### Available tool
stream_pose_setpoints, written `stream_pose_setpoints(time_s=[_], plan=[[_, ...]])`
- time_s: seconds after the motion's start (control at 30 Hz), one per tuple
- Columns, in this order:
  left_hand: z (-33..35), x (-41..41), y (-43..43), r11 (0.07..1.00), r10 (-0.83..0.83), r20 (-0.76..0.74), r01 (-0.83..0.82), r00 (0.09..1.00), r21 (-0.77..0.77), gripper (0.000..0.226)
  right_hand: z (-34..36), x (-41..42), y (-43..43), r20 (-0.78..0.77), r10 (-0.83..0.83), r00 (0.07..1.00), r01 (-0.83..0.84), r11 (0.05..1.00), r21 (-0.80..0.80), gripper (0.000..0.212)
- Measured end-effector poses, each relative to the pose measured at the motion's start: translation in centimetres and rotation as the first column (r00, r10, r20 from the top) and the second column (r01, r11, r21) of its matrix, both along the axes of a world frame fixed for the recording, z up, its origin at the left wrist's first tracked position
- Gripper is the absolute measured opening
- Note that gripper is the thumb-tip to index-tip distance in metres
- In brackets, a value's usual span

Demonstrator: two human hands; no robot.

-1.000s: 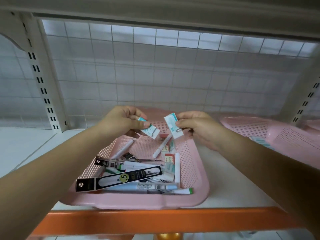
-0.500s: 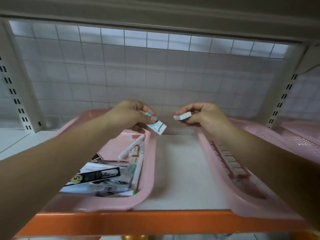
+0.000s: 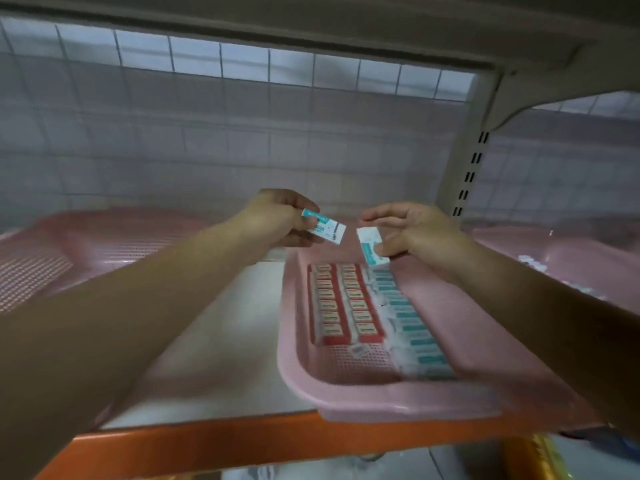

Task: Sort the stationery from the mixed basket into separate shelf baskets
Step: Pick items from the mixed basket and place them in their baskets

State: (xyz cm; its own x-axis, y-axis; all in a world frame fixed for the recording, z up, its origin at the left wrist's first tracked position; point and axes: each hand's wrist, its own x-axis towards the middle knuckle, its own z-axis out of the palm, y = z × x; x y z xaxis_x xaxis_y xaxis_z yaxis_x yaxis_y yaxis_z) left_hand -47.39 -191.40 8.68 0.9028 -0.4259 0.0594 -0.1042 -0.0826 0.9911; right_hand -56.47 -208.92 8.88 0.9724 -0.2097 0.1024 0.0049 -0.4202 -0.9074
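Erasers in white-and-teal sleeves, two of them, are held above the shelf, one in each hand. The left eraser (image 3: pixel 325 229) sticks out to the right from my left hand (image 3: pixel 277 220), whose curled fingers and thumb pinch its near end. It sits over the far left corner of the middle basket (image 3: pixel 398 398). The right eraser (image 3: pixel 370 250) is tilted, with its lower end pinched by my right hand (image 3: pixel 412 233). It hangs over the far end of that basket. The two erasers are close together but not touching.

Below them, the pink middle basket sits at the front of the shelf (image 3: pixel 225 341), its near rim overhanging the orange front edge (image 3: pixel 242 441). Inside it, two rows of red packets (image 3: pixel 343 303) lie along the left side, and a row of teal packets (image 3: pixel 408 320) runs beside them on the right. My right forearm crosses the basket's right side, so I cannot see that wall.

A second pink basket (image 3: pixel 86 244) stands toward the left end of the shelf, apart from the middle one, with bare shelf between them. A third pink basket (image 3: pixel 571 258) shows at the right, beyond my right arm; its contents are too blurred to tell. Behind everything is a wire grid (image 3: pixel 242 133), with a slotted post (image 3: pixel 467 174) at the back right corner.
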Motion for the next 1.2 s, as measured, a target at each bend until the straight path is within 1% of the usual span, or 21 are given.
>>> stream_pose_setpoints(time_s=[0.1,0.17,0.2,0.3,0.37,0.47,0.53,0.63,0.7,0.8,0.87,0.93,1.0,1.1,1.2], plan=[[-1.0,-0.8,-2.5,1.0,-0.012,-0.013,0.012,1.0,0.001,0.018,-0.6,-0.8,-2.6,-0.023,0.034,0.999,-0.038,0.985,-0.17,0.062],[-1.5,-1.2,-3.7,1.0,-0.012,-0.035,0.012,0.999,-0.015,0.018,-0.9,-0.9,-3.9,-0.051,0.035,0.998,-0.046,0.972,-0.229,0.065],[-1.8,-1.4,-4.2,1.0,-0.01,-0.042,0.009,0.999,-0.013,0.018,-1.0,-0.8,-4.4,-0.063,0.024,0.998,-0.038,0.971,-0.235,0.061],[-2.4,-1.3,-5.2,1.0,0.013,-0.06,-0.012,0.998,0.014,0.014,-1.1,-0.1,-5.5,-0.093,-0.018,0.995,-0.008,0.963,-0.269,0.038],[-2.6,-1.0,-5.7,0.999,0.053,-0.075,-0.053,0.996,0.013,0.011,-1.2,0.5,-6.0,-0.116,-0.027,0.993,-0.006,0.962,-0.272,0.031],[-3.0,-0.7,-6.1,0.991,0.134,-0.082,-0.131,0.988,0.039,0.016,-1.4,1.5,-6.4,-0.174,-0.018,0.985,-0.03,0.962,-0.271,0.028],[-2.8,-0.5,-6.3,0.985,0.168,-0.08,-0.165,0.983,0.04,0.013,-1.7,2.4,-6.3,-0.227,-0.013,0.974,-0.054,0.957,-0.284,0.03],[-2.0,-0.2,-6.7,0.983,0.178,-0.092,-0.182,0.98,-0.028,0.013,-2.1,3.9,-6.0,-0.274,-0.024,0.961,-0.08,0.929,-0.36,0.03],[-2.0,-0.1,-6.8,0.986,0.163,-0.081,-0.164,0.983,-0.016,0.014,-2.3,4.9,-6.0,-0.281,-0.05,0.959,-0.067,0.917,-0.392,0.026],[-2.9,0.2,-6.4,0.99,0.14,-0.102,-0.138,0.985,0.034,0.015,-2.9,5.9,-6.1,-0.272,-0.082,0.959,-0.021,0.935,-0.355,0.023],[-3.3,0.6,-6.3,0.992,0.128,-0.122,-0.125,0.984,0.029,0.018,-3.5,6.0,-6.0,-0.283,-0.086,0.955,-0.013,0.944,-0.331,0.023],[-3.5,0.8,-6.3,0.993,0.097,-0.106,-0.09,0.99,0.071,0.014,-4.3,6.1,-6.0,-0.336,-0.068,0.939,-0.038,0.953,-0.299,0.024],[-3.6,0.9,-6.4,0.993,0.066,-0.086,-0.056,0.994,0.106,0.015,-5.1,6.2,-6.1,-0.4,-0.05,0.915,-0.071,0.957,-0.282,0.019],[-3.7,1.1,-6.3,0.997,0.043,-0.101,-0.036,0.994,0.07,0.014,-5.6,6.5,-6.4,-0.433,-0.062,0.899,-0.064,0.96,-0.272,0.022],[-3.7,1.0,-6.2,0.998,0.039,-0.096,-0.035,0.995,0.047,0.014,-5.9,6.6,-6.3,-0.447,-0.067,0.892,-0.076,0.953,-0.294,0.023]])
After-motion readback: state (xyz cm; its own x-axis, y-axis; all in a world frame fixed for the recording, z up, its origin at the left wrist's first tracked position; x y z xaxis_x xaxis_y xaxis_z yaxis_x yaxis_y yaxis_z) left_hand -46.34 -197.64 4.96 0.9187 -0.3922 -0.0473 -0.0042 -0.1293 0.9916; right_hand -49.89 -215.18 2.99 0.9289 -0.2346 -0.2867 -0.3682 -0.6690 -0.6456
